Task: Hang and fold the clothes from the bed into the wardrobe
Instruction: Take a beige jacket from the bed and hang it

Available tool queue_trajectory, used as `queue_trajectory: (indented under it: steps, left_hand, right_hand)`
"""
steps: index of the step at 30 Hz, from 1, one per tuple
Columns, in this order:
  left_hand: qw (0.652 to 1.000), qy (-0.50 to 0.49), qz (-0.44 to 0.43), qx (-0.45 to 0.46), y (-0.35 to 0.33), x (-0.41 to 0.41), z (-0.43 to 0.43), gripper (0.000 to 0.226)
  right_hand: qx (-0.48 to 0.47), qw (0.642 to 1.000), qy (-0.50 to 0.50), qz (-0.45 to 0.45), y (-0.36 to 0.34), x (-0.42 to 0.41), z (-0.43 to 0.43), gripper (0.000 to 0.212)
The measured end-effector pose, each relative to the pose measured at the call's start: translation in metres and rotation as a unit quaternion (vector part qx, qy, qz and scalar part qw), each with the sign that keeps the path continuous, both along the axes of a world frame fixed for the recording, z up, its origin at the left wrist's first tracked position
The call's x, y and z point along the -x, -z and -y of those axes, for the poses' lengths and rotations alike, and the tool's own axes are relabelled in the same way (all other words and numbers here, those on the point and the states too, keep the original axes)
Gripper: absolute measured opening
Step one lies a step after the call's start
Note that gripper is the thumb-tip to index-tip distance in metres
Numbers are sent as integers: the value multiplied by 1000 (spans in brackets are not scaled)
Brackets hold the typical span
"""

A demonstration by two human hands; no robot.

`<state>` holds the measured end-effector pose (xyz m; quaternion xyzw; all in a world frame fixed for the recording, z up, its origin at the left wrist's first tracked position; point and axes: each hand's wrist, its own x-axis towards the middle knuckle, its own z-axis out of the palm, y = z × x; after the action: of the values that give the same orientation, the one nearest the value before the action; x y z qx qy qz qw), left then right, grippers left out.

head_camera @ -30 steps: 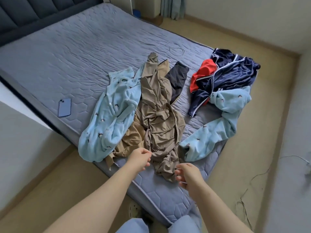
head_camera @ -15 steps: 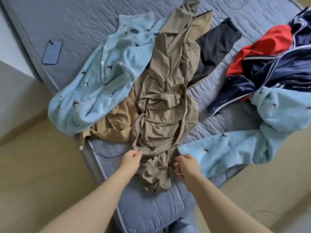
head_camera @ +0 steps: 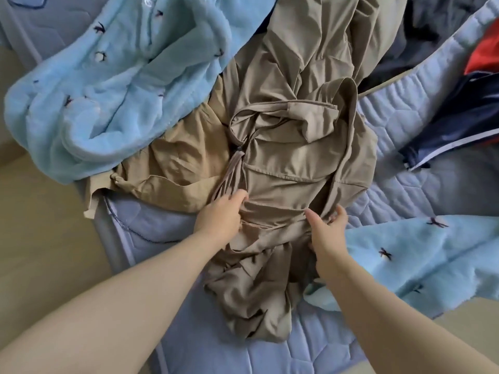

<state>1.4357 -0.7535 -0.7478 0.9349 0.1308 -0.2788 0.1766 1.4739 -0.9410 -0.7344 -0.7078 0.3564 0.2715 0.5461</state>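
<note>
A crumpled khaki garment (head_camera: 291,147) with a zip lies along the near corner of the grey-blue quilted mattress (head_camera: 216,344). My left hand (head_camera: 221,217) grips a fold of it beside the zip, fingers curled into the cloth. My right hand (head_camera: 326,230) rests on the garment's right edge, thumb and fingers spread to either side of a fold. A light blue fleece top (head_camera: 108,85) lies to the left and partly overlaps a tan garment (head_camera: 172,168). Another light blue fleece piece (head_camera: 432,255) lies to the right.
A navy jacket with white stripes (head_camera: 459,122), a red piece (head_camera: 483,55) and a dark garment (head_camera: 421,36) lie at the upper right. Beige floor (head_camera: 40,238) borders the bed corner on the left and lower right.
The view has dropped much closer to the clothes. Both hands moved forward onto the khaki garment; the left now grips it and the right has spread over its edge.
</note>
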Motion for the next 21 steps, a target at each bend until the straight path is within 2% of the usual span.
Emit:
queue_trajectory:
  steps: [2,3,5,7,8,9,10,11,13,14,15,16,18,19,21]
  left_hand:
    - [998,-37,-8,55,3,-2,1,22]
    - [995,-49,-23,81,2,-2,2,21]
    - [983,-91,-47,154,-4,4,2,20]
    - [942,-176,-80,273,-15,12,3,20]
    - [915,-214,-97,328,-23,15,3,19]
    - [895,-231,-114,365,-30,18,2,17]
    - [880,-232,-133,392,-36,20,3,17]
    - [870,-222,-155,412,-43,21,5,18]
    - [846,-190,-205,454,-56,20,11,22]
    - [829,-177,-236,475,-64,18,17,24]
    - [817,-155,-264,489,-70,16,21,25]
    - [812,-127,-288,491,-77,13,24,24]
    - [832,-84,-307,454,-85,3,24,15]
    - [858,-82,-290,416,-87,-2,21,12]
    - [939,-111,-160,282,-87,-14,15,7]
  right_hand:
    - [0,998,49,-33,12,-9,-3,72]
    - [-6,997,73,-35,13,-12,-5,60]
    - [27,997,73,-12,11,-13,-8,15]
    - [110,991,71,37,7,-13,-7,34]
    - [115,987,94,58,5,-14,-3,35]
    - [98,984,133,72,2,-17,-1,28]
    - [36,983,172,60,-5,-19,-2,17]
    - [-19,980,198,30,-10,-21,-4,20]
    - [-73,982,168,-32,-21,-20,-12,65]
    - [-77,987,133,-47,-23,-16,-15,76]
    - [-94,988,106,-65,-26,-12,-18,73]
    - [-130,983,92,-87,-31,-8,-19,59]
    - [-151,980,67,-111,-37,2,-14,28]
    - [-120,986,50,-100,-38,6,-7,20]
    - [-45,997,20,-66,-40,12,8,15]
